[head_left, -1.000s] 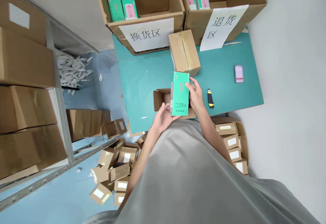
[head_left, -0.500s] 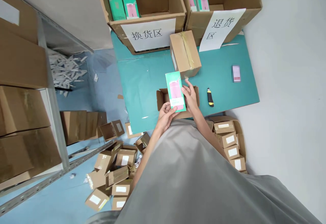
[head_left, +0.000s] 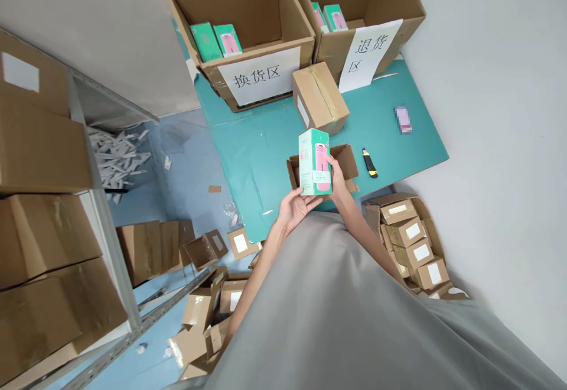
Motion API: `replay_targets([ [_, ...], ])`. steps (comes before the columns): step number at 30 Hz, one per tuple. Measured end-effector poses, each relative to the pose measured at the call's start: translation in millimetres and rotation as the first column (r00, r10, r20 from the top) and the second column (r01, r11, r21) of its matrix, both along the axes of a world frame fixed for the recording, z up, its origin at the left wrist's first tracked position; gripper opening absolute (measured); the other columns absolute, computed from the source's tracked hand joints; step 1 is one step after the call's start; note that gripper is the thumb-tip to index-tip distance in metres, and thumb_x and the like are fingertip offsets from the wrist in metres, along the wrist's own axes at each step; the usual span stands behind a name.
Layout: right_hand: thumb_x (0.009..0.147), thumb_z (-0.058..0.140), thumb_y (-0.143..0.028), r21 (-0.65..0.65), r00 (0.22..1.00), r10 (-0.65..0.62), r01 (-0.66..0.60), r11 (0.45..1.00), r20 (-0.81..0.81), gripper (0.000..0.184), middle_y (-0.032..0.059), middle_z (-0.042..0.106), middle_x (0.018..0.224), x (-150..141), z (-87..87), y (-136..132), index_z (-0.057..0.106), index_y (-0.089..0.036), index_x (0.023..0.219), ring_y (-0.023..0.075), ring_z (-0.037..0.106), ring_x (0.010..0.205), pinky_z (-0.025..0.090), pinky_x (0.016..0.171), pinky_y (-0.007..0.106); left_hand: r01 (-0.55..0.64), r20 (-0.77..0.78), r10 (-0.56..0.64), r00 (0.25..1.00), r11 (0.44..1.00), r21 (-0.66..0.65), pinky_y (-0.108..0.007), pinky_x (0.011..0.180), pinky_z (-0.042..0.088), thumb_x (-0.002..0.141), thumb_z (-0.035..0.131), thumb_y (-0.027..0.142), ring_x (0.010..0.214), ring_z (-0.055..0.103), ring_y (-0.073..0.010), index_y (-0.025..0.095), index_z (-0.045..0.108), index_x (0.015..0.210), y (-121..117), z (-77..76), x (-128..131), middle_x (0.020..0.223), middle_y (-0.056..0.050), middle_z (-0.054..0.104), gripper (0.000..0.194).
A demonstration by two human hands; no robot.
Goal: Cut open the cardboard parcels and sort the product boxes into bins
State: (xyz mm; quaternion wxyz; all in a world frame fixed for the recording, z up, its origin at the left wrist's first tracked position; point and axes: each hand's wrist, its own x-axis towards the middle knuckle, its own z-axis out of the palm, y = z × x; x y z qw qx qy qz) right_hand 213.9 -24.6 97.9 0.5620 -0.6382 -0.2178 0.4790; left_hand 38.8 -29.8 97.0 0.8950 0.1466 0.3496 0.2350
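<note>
Above the tabletop's (head_left: 239,153) near edge, left hand (head_left: 295,210) holds green box (head_left: 315,162) from below; right hand (head_left: 337,178) clamps its side, probably for steadiness.

This looks like a returns stockroom. Brown cardboard cartons (head_left: 44,153) line a grey metal rack (head_left: 104,210). White paper signs (head_left: 261,77) mark exchange and return areas.

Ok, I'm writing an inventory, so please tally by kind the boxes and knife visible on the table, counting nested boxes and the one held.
Green boxes: 5
Large open cardboard boxes: 2
Small open cardboard box: 1
Taped cardboard box: 1
Knife: 1
Total: 10
</note>
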Motion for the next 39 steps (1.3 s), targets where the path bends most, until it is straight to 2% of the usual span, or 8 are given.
replay_targets([
  [4,0.084,0.062,-0.091,0.044,0.985,-0.079,0.087,0.995,-0.156,0.079,0.0074,0.085,0.131,-7,-3.9,-3,0.072,-0.028,0.130,0.0348,0.076,0.133,0.066,0.110,0.051,-0.001,-0.027,0.003,1.000,0.997,0.072,-0.055,0.128,0.054,0.078,0.093,0.042,0.130,0.077,-0.0315,0.023,0.069,0.110,-3,-2.8,-7,0.121,-0.010,0.084,0.044],
  [10,0.084,0.082,-0.080,0.129,0.998,-0.023,0.030,0.991,-0.057,0.087,0.0079,0.074,0.157,-6,-8.1,-7,0.062,-0.030,0.153,0.0321,0.066,0.149,0.061,0.119,0.046,-0.157,-0.157,0.186,0.970,0.971,0.177,-0.050,0.121,0.057,0.065,0.110,0.038,0.123,0.077,-0.0271,0.022,0.070,0.111,-14,-11.2,-10,0.121,-0.007,0.082,0.064],
  [16,0.078,0.096,-0.059,0.190,0.995,0.030,-0.011,0.982,-0.096,0.087,0.0060,0.080,0.147,-4,-5.7,-3,0.059,-0.035,0.152,0.0320,0.073,0.140,0.063,0.117,0.049,-0.286,-0.235,0.357,0.904,0.913,0.290,-0.042,0.113,0.058,0.055,0.114,0.038,0.119,0.075,-0.0250,0.023,0.071,0.107,-27,-12.4,0,0.117,-0.005,0.081,0.069],
  [22,0.078,0.087,-0.059,0.143,0.943,0.045,0.002,0.990,-0.329,0.063,0.0020,0.085,0.126,16,-1.8,-3,0.067,-0.032,0.131,0.0319,0.078,0.128,0.070,0.100,0.045,-0.341,-0.070,0.342,0.937,0.940,0.029,-0.050,0.112,0.064,0.075,0.103,0.056,0.112,0.078,-0.0263,0.023,0.075,0.103,-35,-0.1,18,0.112,-0.005,0.083,0.051],
  [25,0.076,0.084,-0.062,0.106,0.903,0.066,-0.022,0.994,-0.425,0.060,0.0015,0.087,0.113,29,-3.7,-4,0.067,-0.030,0.124,0.0326,0.081,0.120,0.071,0.097,0.046,-0.272,-0.003,0.272,0.962,0.960,-0.061,-0.053,0.113,0.063,0.076,0.101,0.048,0.116,0.080,-0.0314,0.021,0.077,0.103,-42,4.0,29,0.118,-0.011,0.085,0.045],
  [28,0.077,0.082,-0.063,0.107,0.880,0.116,-0.075,0.991,-0.461,0.060,0.0023,0.087,0.112,37,-5.0,-4,0.068,-0.030,0.125,0.0343,0.081,0.122,0.071,0.100,0.048,-0.306,-0.026,0.305,0.952,0.952,-0.023,-0.053,0.119,0.060,0.078,0.099,0.038,0.122,0.080,-0.0326,0.020,0.078,0.107,-51,5.5,39,0.122,-0.011,0.084,0.039],
  [33,0.085,0.080,-0.064,0.211,0.904,0.278,-0.218,0.953,-0.325,0.059,0.0033,0.083,0.137,45,-4.3,-5,0.072,-0.031,0.133,0.0342,0.069,0.146,0.061,0.121,0.050,-0.413,-0.141,0.436,0.889,0.896,0.164,-0.051,0.122,0.057,0.072,0.104,0.035,0.126,0.077,-0.0302,0.022,0.077,0.118,-68,1.6,53,0.123,-0.009,0.083,0.054],
  [39,0.080,0.090,-0.067,0.255,0.925,0.361,-0.324,0.911,-0.116,0.091,0.0082,0.069,0.164,56,-10.0,-9,0.060,-0.032,0.158,0.0345,0.055,0.162,0.048,0.135,0.054,-0.487,-0.273,0.575,0.771,0.809,0.328,-0.045,0.116,0.057,0.063,0.110,0.037,0.134,0.073,-0.0311,0.025,0.076,0.118,-84,-7.3,72,0.128,-0.009,0.081,0.066],
])
